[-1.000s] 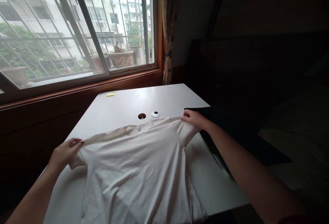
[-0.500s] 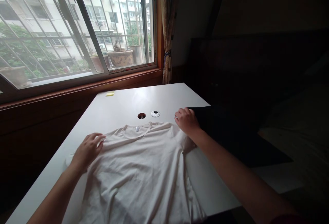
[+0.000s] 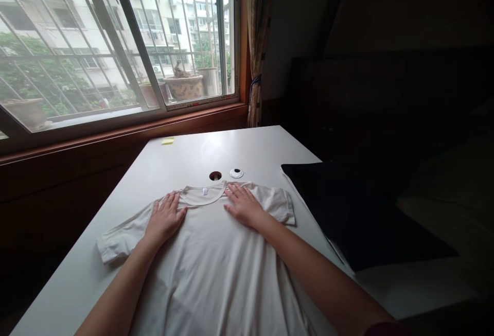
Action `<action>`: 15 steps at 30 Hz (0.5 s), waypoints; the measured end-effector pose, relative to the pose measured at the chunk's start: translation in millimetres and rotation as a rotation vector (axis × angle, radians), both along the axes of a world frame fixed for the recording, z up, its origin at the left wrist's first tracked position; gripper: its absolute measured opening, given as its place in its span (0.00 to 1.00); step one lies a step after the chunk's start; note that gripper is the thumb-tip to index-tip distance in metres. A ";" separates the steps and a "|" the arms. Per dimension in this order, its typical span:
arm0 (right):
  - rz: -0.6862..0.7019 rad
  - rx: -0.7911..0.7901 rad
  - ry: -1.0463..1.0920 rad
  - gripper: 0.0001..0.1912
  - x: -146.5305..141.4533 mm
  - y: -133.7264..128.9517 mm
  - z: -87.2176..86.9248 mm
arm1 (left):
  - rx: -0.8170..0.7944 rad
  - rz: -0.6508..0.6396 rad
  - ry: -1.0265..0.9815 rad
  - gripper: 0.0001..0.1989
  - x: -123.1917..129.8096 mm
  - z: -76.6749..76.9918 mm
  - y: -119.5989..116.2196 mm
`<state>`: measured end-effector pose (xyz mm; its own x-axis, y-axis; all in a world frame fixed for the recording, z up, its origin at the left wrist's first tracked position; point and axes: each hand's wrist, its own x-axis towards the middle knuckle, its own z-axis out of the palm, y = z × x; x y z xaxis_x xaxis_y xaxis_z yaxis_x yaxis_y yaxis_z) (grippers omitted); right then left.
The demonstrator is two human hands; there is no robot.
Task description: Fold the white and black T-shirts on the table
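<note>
A cream short-sleeved T-shirt (image 3: 208,253) lies spread on the white table (image 3: 247,145), its neckline facing away from me. Its two sleeves stretch out to the sides, and soft creases run down the body. My left hand (image 3: 165,217) rests flat on the shirt just left of the collar, fingers extended. Right of the collar, my right hand (image 3: 243,205) also presses flat on the fabric, fingers slightly spread. A small pale label (image 3: 205,191) shows inside the neck. The shirt's bottom runs out of view.
Beyond the collar are a round hole (image 3: 215,176) in the tabletop and a white round cap (image 3: 236,173). Yellow sticky notes (image 3: 168,141) lie by the far left corner. A black cloth (image 3: 358,212) drapes over the right edge. A barred window (image 3: 116,42) stands behind.
Both hands have moved inward from the shoulders and sleeves to beside the collar. The right sleeve now lies flat and spread out, and the shirt's upper part looks smoother.
</note>
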<state>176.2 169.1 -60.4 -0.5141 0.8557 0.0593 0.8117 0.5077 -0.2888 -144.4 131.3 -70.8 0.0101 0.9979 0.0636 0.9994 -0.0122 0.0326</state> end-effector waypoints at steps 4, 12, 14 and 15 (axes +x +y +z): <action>0.053 -0.015 -0.024 0.37 2.0 12.2 5.1 | -0.003 0.025 0.002 0.37 -4.0 0.2 2.5; 0.072 0.009 -0.029 0.36 13.1 12.2 2.5 | 0.002 0.023 0.033 0.39 -12.2 -3.1 -3.4; 0.046 0.020 -0.026 0.35 26.9 14.7 1.4 | 0.003 0.025 0.037 0.39 -16.3 -3.8 -5.4; 0.022 0.023 -0.028 0.35 35.7 16.7 0.9 | 0.002 0.025 0.038 0.39 -17.8 -4.0 -6.0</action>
<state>211.9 185.8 -59.5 -0.5349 0.8425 0.0647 0.8075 0.5322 -0.2544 -162.3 125.3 -74.8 -0.0124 0.9978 0.0655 0.9999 0.0127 -0.0051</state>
